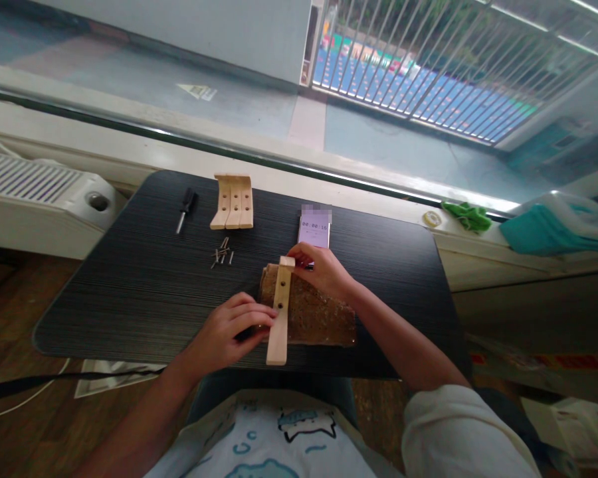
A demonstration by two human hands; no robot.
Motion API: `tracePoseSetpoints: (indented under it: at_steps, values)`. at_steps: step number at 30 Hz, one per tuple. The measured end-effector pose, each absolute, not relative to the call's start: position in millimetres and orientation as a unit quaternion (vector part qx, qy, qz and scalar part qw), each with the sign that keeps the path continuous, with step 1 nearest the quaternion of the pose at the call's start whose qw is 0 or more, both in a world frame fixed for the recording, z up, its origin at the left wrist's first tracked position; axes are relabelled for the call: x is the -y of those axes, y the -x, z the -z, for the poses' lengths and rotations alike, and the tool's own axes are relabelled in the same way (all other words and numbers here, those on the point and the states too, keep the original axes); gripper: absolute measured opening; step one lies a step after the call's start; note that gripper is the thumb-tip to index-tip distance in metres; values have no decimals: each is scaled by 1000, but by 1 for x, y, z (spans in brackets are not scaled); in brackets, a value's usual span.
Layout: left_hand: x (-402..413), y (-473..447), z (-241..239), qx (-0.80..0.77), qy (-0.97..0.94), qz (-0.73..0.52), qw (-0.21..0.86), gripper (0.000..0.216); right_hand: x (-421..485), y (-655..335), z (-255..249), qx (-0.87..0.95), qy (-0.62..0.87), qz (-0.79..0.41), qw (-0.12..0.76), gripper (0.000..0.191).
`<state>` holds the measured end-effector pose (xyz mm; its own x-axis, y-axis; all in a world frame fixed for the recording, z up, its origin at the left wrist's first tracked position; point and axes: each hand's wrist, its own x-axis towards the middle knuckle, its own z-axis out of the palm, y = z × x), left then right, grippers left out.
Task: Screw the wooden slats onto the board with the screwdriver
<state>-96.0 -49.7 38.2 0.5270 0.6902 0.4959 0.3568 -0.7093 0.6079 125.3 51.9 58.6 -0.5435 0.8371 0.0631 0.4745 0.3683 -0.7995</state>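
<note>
While the wooden strip (280, 312) lay across the left part of the brown board (321, 320) at the near middle of the bench (129, 292), we held it with both hands. Our left hand (226, 335) had its fingers curled in from the left, fingertips pinching the strip's side about halfway along, beside one of its holes. Our right hand (323, 269) reached over the board's far edge and pinched the strip's far end between thumb and fingers. The strip's near end overhung the board. Just beyond the right hand lay a phone (314, 229), its screen lit. Farther left were a small heap of screws (222, 254), three curved wooden pieces (232, 202) side by side, and a screwdriver (185, 210).
</note>
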Motion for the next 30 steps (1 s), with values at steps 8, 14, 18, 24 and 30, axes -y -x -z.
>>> tracePoseSetpoints:
  at_steps: [8, 14, 18, 24, 30]
  values:
    - [50, 95, -38, -312, -843, -381, 218, 16, -53, -126, -55, 787, 409, -389, 250, 19]
    - [52, 95, -36, -326, -840, -375, 217, 21, -53, -127, -54, 781, 406, -398, 257, 20]
    - [53, 96, -34, -335, -838, -373, 215, 25, -53, -127, -53, 779, 407, -400, 260, 20]
    - [52, 99, -34, -352, -831, -382, 199, 24, -52, -126, -56, 775, 415, -400, 259, 16]
    - [51, 100, -35, -361, -827, -391, 181, 21, -51, -126, -58, 772, 421, -400, 259, 15]
